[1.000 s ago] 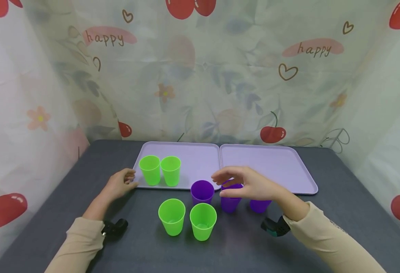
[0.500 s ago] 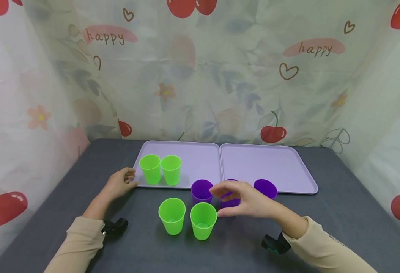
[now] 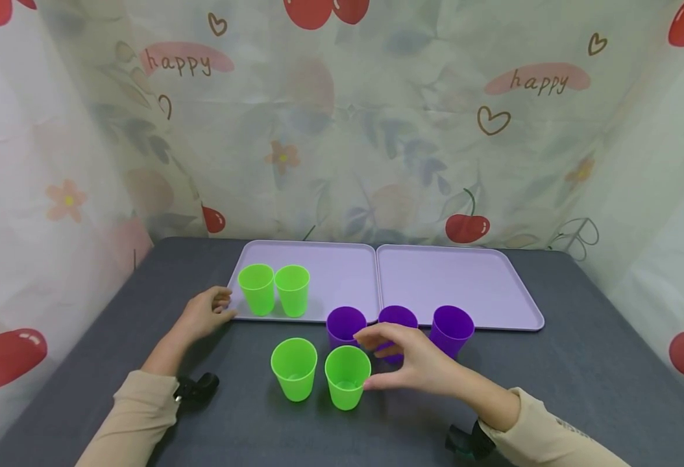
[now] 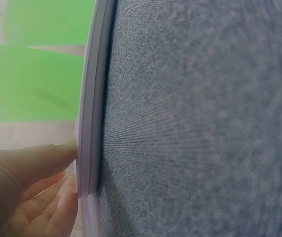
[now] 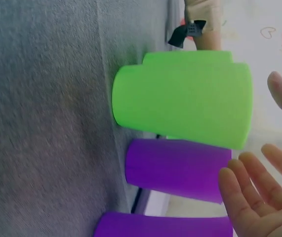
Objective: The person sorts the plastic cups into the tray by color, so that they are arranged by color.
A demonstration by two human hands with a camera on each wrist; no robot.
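Note:
My left hand (image 3: 204,314) holds the front left corner of the left lilac tray (image 3: 342,279), thumb and curled fingers at its rim (image 4: 87,148). On that tray, two green cups stand upright side by side, the nearer to my hand being the left green cup (image 3: 257,290). My right hand (image 3: 415,360) hovers with fingers spread beside the front right green cup (image 3: 347,379); the right wrist view shows a gap between its fingers (image 5: 232,190) and the cup. Left of it stands another green cup (image 3: 294,371). My right hand partly covers the middle purple cup (image 3: 397,316).
A second lilac tray (image 3: 453,285) adjoins the first on the right. Two more purple cups, the left purple cup (image 3: 344,324) and right purple cup (image 3: 451,329), stand in front of the trays. A dark grey cloth (image 3: 260,434) covers the table; printed curtains (image 3: 348,162) surround it.
My right hand has moved toward the front and slightly left, from over the purple cups to beside the front right green cup. My left hand has stayed at the tray corner.

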